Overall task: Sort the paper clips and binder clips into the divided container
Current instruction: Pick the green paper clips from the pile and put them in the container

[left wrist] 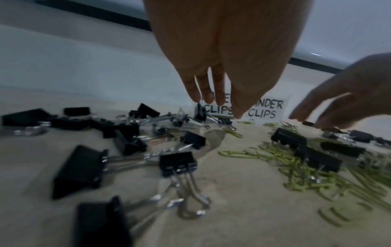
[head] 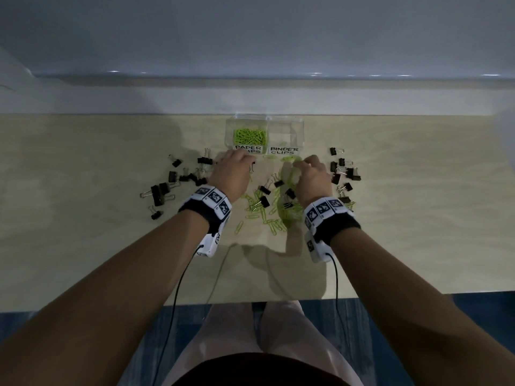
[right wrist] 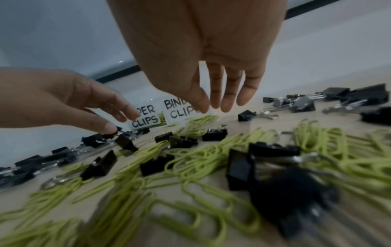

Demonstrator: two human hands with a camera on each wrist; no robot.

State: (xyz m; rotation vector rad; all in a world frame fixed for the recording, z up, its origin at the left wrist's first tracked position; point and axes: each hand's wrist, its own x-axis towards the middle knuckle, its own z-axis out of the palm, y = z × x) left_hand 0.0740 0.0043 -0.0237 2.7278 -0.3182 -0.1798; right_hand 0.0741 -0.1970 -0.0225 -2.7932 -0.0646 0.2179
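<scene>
A clear divided container (head: 299,129) stands at the table's far middle. Its compartment labelled PAPER CLIPS holds green paper clips (head: 250,136); the one labelled BINDER CLIPS (head: 284,151) looks empty. My left hand (head: 249,163) is just in front of the labels, thumb and fingers pinching a small black binder clip (left wrist: 200,113) low over the table. My right hand (head: 299,162) hangs over the loose green paper clips (right wrist: 203,157) with its fingers (right wrist: 229,100) straight down; I see nothing in it. Black binder clips lie mixed into that green pile (head: 263,202).
More black binder clips are scattered to the left (head: 167,188) and to the right (head: 342,171) of my hands. The light wooden table (head: 97,246) ends at a pale wall behind the container. Its front edge is near my knees, and wrist cables trail over it.
</scene>
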